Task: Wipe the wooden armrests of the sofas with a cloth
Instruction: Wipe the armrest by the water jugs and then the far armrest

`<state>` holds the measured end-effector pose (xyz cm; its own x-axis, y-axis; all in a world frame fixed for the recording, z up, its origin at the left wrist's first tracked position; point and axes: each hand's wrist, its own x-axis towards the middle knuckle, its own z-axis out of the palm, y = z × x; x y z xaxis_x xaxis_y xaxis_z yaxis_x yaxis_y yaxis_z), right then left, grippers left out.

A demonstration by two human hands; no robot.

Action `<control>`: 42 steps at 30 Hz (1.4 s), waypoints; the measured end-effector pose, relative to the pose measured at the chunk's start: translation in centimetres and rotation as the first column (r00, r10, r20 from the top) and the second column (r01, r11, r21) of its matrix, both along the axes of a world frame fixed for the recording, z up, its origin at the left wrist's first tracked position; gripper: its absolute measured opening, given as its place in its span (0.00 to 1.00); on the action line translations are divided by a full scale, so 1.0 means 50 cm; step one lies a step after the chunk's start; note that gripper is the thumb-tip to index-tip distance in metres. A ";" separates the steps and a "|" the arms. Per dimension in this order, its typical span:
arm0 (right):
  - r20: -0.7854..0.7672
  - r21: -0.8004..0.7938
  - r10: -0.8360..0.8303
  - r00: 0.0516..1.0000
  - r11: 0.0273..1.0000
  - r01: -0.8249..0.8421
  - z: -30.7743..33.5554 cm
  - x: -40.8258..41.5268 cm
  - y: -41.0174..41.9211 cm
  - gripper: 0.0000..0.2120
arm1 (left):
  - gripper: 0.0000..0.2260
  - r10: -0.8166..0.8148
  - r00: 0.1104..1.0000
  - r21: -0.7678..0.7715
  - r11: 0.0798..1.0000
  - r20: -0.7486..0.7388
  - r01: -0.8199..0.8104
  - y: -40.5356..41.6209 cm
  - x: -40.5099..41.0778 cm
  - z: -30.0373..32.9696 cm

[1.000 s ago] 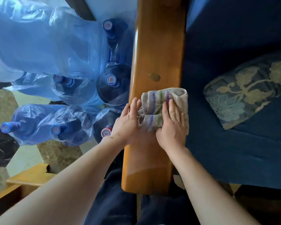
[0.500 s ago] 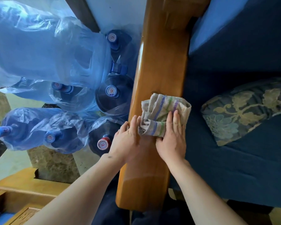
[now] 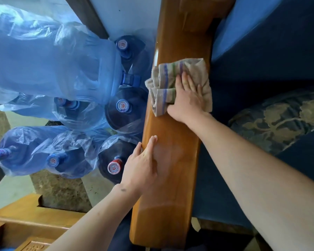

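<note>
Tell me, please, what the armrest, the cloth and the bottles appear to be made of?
Armrest: wood, apparently varnished, going by its orange-brown glossy sheen. Cloth: soft woven fabric, beige with coloured stripes, crumpling in folds. Bottles: translucent blue, probably rigid plastic, several wrapped in thin crinkled plastic film.

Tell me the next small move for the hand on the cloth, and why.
Probably push the cloth farther up the armrest. The right hand presses it flat about midway along the wood, the stretch beyond toward the backrest looks not yet covered, and the left hand rests flat on the near part, steadying.
</note>
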<state>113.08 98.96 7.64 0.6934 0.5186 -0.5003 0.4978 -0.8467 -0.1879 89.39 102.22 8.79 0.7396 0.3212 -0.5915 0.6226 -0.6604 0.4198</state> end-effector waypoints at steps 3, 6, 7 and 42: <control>-0.030 0.007 -0.019 0.999 1.000 0.019 0.004 0.107 0.083 0.46 | 0.39 0.000 1.000 0.008 1.000 -0.013 0.000 0.004 0.004 -0.001; -0.065 0.004 -0.056 0.996 0.998 0.056 0.008 0.171 0.128 0.43 | 0.38 -0.008 1.000 0.006 1.000 -0.024 0.009 0.007 0.010 0.002; -0.064 0.002 -0.060 0.996 0.998 0.060 0.009 0.176 0.132 0.43 | 0.38 -0.012 0.999 0.002 1.000 -0.030 0.012 0.008 0.014 0.004; -0.034 -0.167 0.150 0.988 0.974 -0.154 0.021 -0.056 -0.010 0.47 | 0.28 -0.356 0.918 0.190 0.903 -0.174 0.386 -0.063 0.006 -0.033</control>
